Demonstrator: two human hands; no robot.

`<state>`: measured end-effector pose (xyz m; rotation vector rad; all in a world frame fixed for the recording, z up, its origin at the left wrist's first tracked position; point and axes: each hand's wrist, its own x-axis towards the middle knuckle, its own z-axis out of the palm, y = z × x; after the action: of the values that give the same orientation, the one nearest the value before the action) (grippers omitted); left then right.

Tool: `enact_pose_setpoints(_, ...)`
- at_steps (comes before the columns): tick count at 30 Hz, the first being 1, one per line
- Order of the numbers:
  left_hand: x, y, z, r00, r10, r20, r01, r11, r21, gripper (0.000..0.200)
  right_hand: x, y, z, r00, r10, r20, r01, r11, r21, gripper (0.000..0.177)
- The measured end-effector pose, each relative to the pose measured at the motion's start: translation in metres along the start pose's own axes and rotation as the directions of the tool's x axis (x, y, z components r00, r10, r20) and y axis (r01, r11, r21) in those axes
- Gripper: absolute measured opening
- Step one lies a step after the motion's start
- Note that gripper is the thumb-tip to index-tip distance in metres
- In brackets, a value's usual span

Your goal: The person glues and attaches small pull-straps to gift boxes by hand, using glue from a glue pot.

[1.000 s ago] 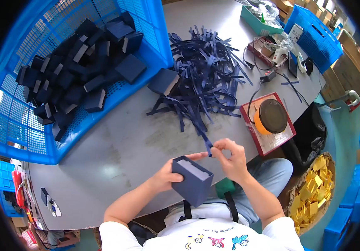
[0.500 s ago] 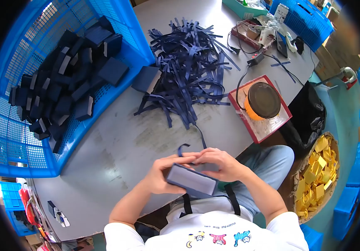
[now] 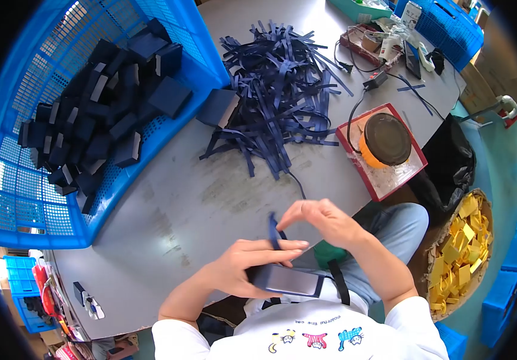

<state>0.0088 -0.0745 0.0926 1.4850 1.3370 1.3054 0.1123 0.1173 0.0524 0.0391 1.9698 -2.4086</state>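
"What's the table (image 3: 150, 222) like?"

"Grey, with dark smudges on the near side of the ribbon pile (image 3: 279, 96)."

"And left of the pile?"

"A blue crate (image 3: 195, 42) rests there. Between the two is a box (image 3: 217, 108), touching the pile's left edge."

"On its right?"

"A red tray (image 3: 403, 180), toward the near side. Level with the pile's upper half lie a black adapter (image 3: 376, 80) and two loose strips (image 3: 411, 87)."

"Farther back?"

"Right of the pile's far end: a red carton (image 3: 354, 53), a phone (image 3: 412, 60), a green bin (image 3: 360, 12)."

"Near left?"

"A small block (image 3: 78, 293), well apart from the pile."
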Motion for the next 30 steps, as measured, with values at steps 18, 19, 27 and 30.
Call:
enact_pose_setpoints(18,0.058,-0.052,0.034,0.974,-0.135,0.181,0.174,0.959,-0.222,0.061,-0.076,-0.037,-0.033,0.758,0.130,-0.640,0.218,0.873,0.436,0.018)
enact_pose_setpoints(19,0.061,-0.055,0.033,0.971,-0.175,0.165,0.217,0.935,-0.280,0.060,-0.081,-0.039,-0.041,0.705,0.104,-0.702,0.203,0.918,0.340,0.016)
enact_pose_setpoints(27,0.096,-0.076,0.048,0.890,-0.332,0.313,0.442,0.797,-0.412,0.053,-0.109,-0.044,-0.108,0.500,0.020,-0.866,0.004,1.000,0.026,0.013)
enact_pose_setpoints(30,0.106,-0.082,0.056,0.888,-0.280,0.365,0.406,0.850,-0.336,0.050,-0.106,-0.041,-0.127,0.435,0.005,-0.900,-0.061,0.998,-0.024,0.016)
